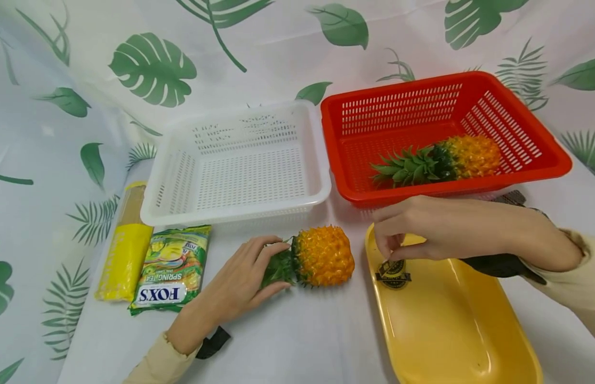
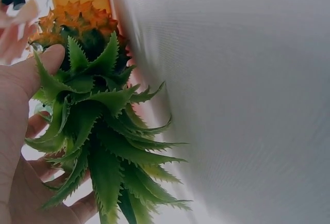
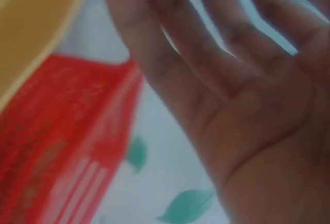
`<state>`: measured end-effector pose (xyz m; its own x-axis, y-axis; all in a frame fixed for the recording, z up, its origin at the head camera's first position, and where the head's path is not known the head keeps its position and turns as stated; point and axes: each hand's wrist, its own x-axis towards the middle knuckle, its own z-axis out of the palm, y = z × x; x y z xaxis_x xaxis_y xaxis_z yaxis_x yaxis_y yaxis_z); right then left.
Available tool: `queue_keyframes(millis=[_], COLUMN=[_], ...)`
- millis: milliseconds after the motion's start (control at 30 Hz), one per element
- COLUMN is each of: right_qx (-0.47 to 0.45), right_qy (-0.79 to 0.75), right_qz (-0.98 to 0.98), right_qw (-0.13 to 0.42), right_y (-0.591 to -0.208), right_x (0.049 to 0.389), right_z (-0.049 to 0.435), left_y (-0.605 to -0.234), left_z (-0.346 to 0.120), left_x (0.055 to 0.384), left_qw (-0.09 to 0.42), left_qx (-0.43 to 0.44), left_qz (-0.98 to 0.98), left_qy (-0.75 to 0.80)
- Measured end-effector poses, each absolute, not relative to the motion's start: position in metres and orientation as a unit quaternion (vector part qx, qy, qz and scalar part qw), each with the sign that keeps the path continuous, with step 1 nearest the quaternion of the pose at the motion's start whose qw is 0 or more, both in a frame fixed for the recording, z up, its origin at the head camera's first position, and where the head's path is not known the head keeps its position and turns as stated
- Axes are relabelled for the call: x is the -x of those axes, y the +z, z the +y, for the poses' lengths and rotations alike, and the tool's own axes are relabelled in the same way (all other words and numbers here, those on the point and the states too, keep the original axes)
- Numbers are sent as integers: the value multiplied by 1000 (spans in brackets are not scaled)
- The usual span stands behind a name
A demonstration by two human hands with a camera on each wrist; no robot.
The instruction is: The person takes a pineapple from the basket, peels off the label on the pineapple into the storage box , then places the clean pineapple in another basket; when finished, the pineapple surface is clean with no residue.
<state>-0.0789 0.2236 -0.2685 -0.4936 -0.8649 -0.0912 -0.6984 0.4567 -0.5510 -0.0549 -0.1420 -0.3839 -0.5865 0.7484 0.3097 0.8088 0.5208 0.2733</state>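
My left hand (image 1: 244, 274) grips a small pineapple (image 1: 324, 257) by its green leafy crown, with the orange body pointing right, low over the white table. In the left wrist view the thumb lies at the base of the crown (image 2: 98, 115), and the other fingers reach round behind the leaves. My right hand (image 1: 422, 226) hovers above the far end of a yellow tray (image 1: 436, 320), its fingers loosely bent and holding nothing. A second pineapple (image 1: 470, 154) lies on its side in the red basket (image 1: 393, 136), beyond the right hand.
A white basket (image 1: 249, 178) stands at the back, left of the red one. On the left lie a green bag of Fox's Spring Tea candy (image 1: 170, 266) and a yellow package (image 1: 125, 245). Leaf-printed cloth (image 1: 259, 58) hangs behind.
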Motion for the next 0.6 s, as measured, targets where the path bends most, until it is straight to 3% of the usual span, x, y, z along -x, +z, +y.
queue_keyframes(millis=[233, 467, 600], right_qx=[437, 387, 375], right_qy=[-209, -229, -225], right_qz=[844, 830, 832], right_qw=[229, 331, 341], right_y=[-302, -327, -339], right_x=[80, 78, 76], right_z=[247, 260, 263], left_y=[-385, -386, -386], left_z=[-142, -142, -142], left_x=[55, 55, 55], left_qw=[80, 83, 80], left_qx=[443, 445, 444], left_qz=[-870, -868, -868], left_qy=[-202, -205, -207])
